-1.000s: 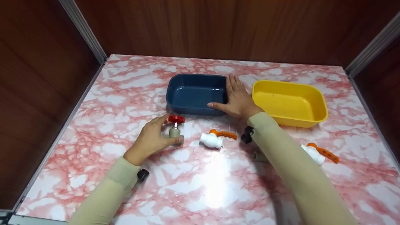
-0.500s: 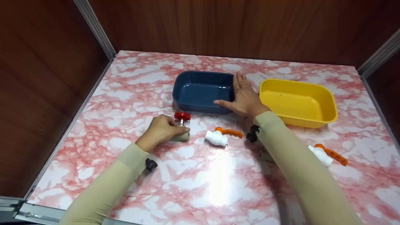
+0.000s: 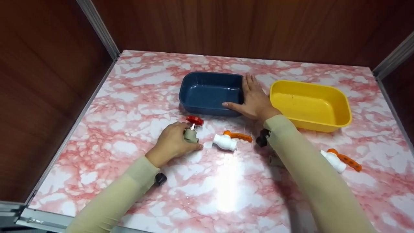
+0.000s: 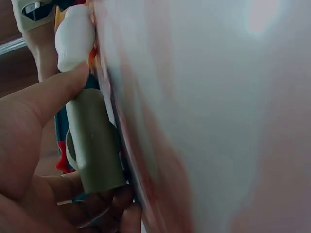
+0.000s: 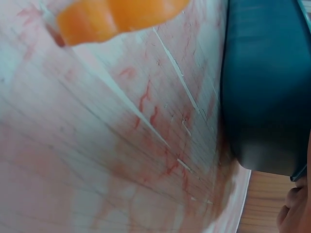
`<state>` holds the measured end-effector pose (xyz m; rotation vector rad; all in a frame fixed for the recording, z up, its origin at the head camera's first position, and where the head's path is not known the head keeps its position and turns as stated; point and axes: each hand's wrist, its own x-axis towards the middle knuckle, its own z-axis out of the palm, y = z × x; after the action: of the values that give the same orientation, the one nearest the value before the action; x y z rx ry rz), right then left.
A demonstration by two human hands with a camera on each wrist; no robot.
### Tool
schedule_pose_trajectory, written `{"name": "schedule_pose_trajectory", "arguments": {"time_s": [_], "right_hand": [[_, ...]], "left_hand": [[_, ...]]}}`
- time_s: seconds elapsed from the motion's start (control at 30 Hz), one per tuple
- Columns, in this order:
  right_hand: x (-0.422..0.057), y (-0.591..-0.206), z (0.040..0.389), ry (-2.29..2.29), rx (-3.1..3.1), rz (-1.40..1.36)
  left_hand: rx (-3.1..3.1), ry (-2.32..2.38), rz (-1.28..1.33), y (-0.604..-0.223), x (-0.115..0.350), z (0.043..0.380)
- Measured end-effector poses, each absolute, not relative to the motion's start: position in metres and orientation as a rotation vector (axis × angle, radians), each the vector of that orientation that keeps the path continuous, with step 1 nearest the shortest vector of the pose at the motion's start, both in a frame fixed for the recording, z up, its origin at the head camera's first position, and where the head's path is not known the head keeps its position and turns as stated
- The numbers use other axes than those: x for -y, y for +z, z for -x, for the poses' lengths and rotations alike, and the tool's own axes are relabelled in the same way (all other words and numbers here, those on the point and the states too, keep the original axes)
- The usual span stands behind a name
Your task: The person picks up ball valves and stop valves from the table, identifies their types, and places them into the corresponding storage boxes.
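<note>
A grey-green stop valve (image 3: pixel 191 136) with a red handwheel (image 3: pixel 195 120) sits on the table in front of the blue tub (image 3: pixel 210 111). My left hand (image 3: pixel 173 142) is curled round the valve, its fingers behind and its thumb at the near side. In the left wrist view, the valve's pipe-like body (image 4: pixel 95 141) lies between thumb and fingers. My right hand (image 3: pixel 257 102) rests with straight fingers along the right rim of the blue tub, thumb over the front rim. To the valve's right lies a white ball valve (image 3: pixel 224 142) with an orange lever.
A yellow tub (image 3: pixel 313 125) stands right of the blue one. Another white ball valve (image 3: pixel 334 161) with an orange lever lies beyond my right forearm. A grey-green piece (image 3: pixel 274 160) is partly hidden under that arm. Wood-look panels (image 3: pixel 242 29) enclose the marbled table.
My left hand has come in round the stop valve, which has turned and now leans slightly. The head view has shifted a little. My right hand stays on the blue tub.
</note>
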<state>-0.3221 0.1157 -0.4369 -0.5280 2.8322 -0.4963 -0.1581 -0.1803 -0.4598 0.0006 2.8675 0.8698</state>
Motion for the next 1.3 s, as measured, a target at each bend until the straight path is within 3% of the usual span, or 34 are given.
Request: {"name": "schedule_pose_trajectory", "arguments": {"time_s": [0.27, 1.3], "right_hand": [[-0.120, -0.436, 0.322, -0.493, -2.841, 0.521], [-0.114, -0.435, 0.324, -0.463, -2.860, 0.546]], "left_hand": [[-2.946, 0.874, -0.170, -0.459, 0.173, 0.158], [-2.641, 1.586, -0.099, -0.426, 0.168, 0.185]]}}
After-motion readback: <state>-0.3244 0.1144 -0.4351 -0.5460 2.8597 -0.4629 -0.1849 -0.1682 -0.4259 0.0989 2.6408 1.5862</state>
